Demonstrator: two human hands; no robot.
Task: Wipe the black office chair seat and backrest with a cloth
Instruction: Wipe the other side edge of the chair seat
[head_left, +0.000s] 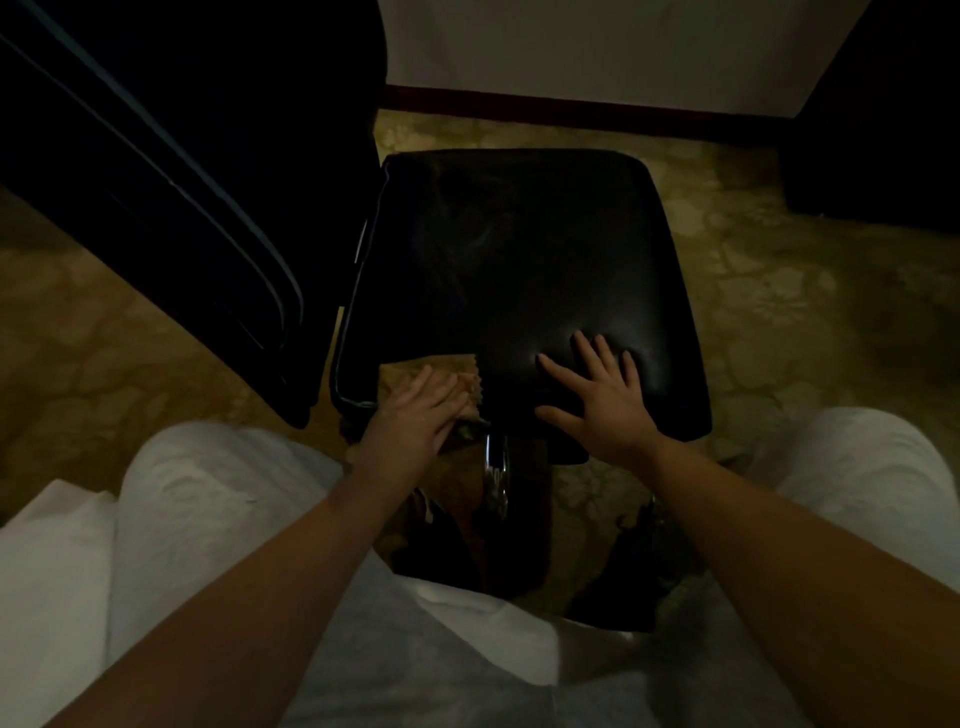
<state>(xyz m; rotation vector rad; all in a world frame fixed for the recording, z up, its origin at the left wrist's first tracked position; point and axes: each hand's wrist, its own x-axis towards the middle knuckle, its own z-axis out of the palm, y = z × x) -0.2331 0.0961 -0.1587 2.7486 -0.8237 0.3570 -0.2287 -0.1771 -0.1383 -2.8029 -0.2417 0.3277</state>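
No text, label, brand name, number or sign is legible in the head view. The dim light shows no readable marking on the black chair seat (519, 249), the cloth (467, 370) or the patterned carpet (779, 312).

The person is wearing pale grey trousers (218, 499), creasing softly over both knees. A light grey top (431, 660) is hanging loose at the waist. Forearms (260, 587) are showing bare down to the left hand (415, 410) and right hand (602, 400).
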